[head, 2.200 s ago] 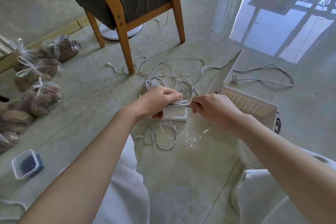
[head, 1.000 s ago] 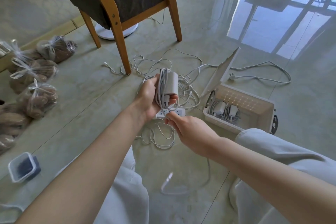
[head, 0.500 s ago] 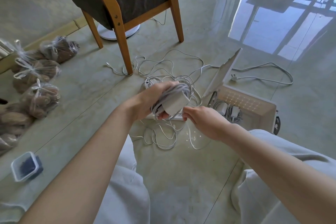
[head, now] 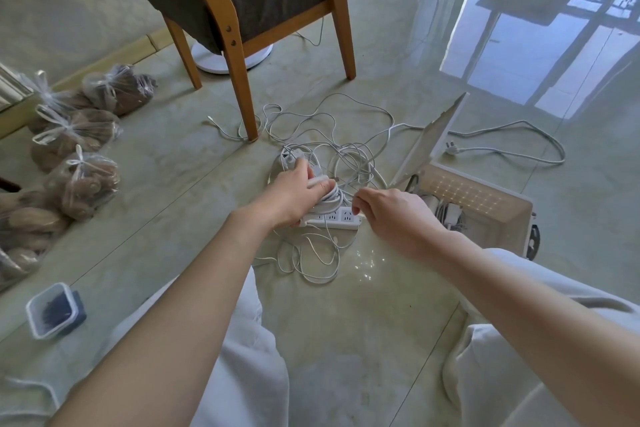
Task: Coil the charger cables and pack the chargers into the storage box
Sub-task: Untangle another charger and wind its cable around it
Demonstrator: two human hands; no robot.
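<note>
The left hand [head: 292, 192] is curled around a white charger [head: 318, 181], whose cable [head: 330, 202] is wound around it in grey loops. The fingers cover most of the charger. The right hand [head: 394, 215] pinches the thin free end of that cable, though the tip is too small to make out. Both hands are just above a white power strip [head: 337, 218] lying in a tangle of loose cords [head: 348, 158]. To the right, the storage box [head: 502, 218] stands with its lid [head: 431, 139] up, and the right wrist partly hides the packed chargers [head: 446, 215] inside. A chair leg [head: 244, 94] stands among the far cords.
</note>
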